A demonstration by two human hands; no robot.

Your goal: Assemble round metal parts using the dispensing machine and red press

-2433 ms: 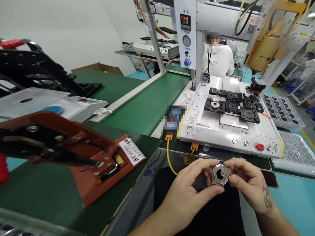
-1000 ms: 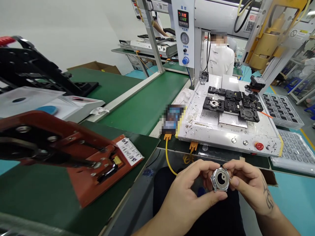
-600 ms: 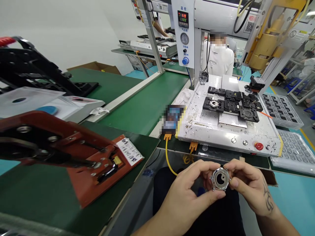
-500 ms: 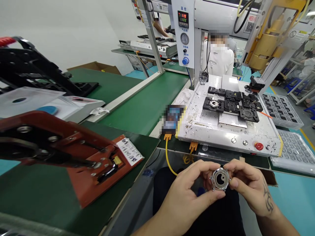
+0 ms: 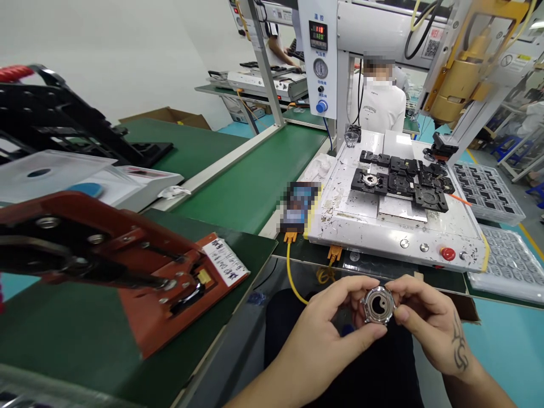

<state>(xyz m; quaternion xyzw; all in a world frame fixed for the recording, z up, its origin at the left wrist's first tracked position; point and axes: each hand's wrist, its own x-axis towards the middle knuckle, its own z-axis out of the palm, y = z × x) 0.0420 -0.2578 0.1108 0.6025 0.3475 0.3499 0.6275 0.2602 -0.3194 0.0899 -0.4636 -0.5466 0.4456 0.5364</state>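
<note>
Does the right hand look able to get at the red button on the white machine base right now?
Probably not at once: the right hand and left hand both pinch the round metal part. The path to the red button looks unobstructed.

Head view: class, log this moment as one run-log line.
left hand: grips metal ring part | right hand: grips same part | part: above lap, off bench | nearby: white fixture machine, red press

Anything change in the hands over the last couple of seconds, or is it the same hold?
Same hold: the left hand and right hand still pinch the round metal ring part between the fingertips, over the lap. The part has only turned slightly in the fingers. The red press and the white machine bed are unchanged.
</note>
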